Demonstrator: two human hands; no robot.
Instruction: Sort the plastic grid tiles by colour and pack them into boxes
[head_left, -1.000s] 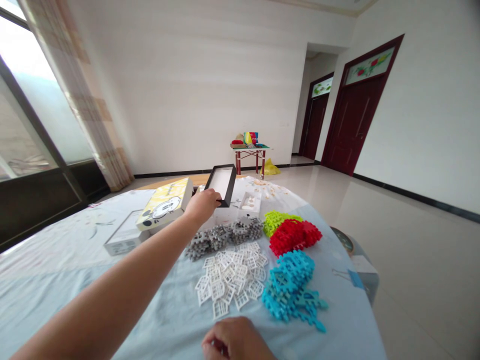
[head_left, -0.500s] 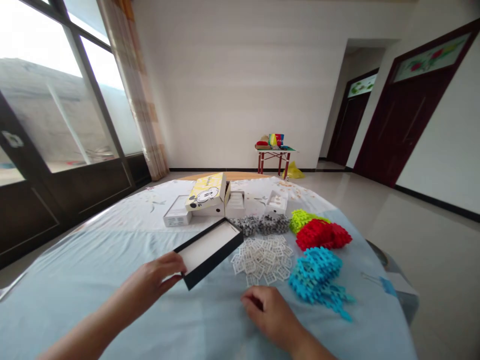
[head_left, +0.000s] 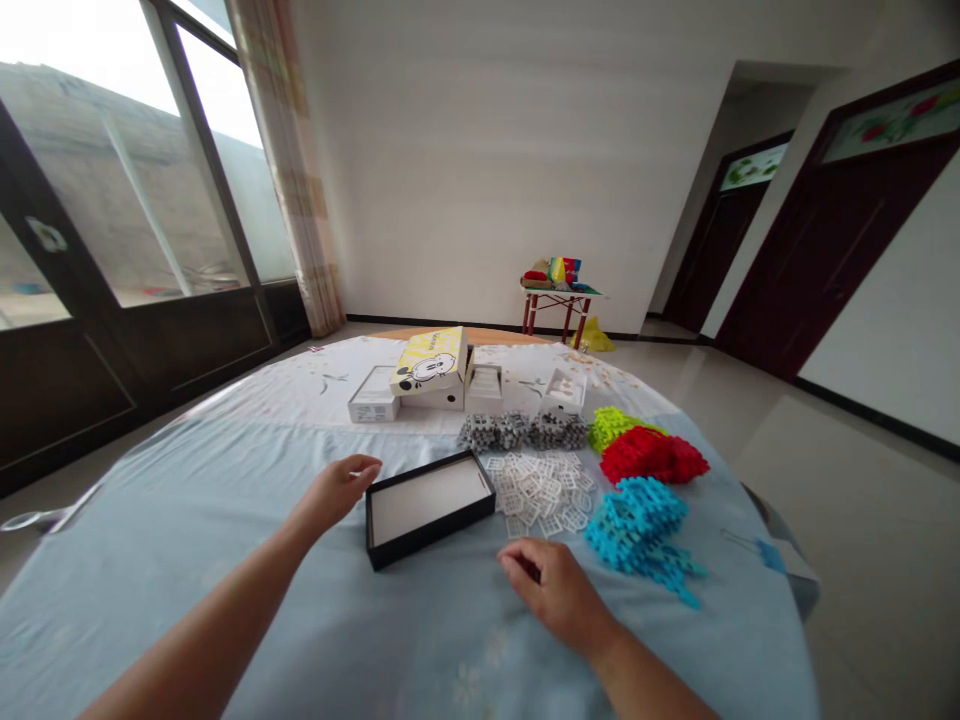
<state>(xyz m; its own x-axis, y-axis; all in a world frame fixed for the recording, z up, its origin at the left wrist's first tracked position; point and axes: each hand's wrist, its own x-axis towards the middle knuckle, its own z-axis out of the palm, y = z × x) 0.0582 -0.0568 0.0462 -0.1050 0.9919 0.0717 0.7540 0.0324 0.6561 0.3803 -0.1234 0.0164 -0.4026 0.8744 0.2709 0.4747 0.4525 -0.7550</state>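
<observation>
A shallow black box [head_left: 431, 538] with a white inside lies flat on the blue cloth, its open side up. My left hand [head_left: 341, 490] is just off the box's upper left corner, fingers stretched towards it and holding nothing. To the right of the box, my right hand [head_left: 551, 585] rests on the cloth with its fingers curled in and nothing visible in them. Just beyond that hand spreads a pile of white plastic lattice pieces [head_left: 541, 490]. Blue interlocking pieces [head_left: 637, 525] are heaped to its right.
Behind lie grey pieces [head_left: 556, 432], red pieces [head_left: 651, 455] and lime-green pieces [head_left: 619, 427]. Farther back stand a yellow-and-white cartoon box [head_left: 431, 362], a white box [head_left: 373, 408] and a small white box [head_left: 564, 390]. A small side table [head_left: 561, 296] stands by the wall.
The black box was tilted in my left hand; now it lies flat and the hand has let go, moving slightly left and up. My right hand keeps its curled pose. The view has shifted.
</observation>
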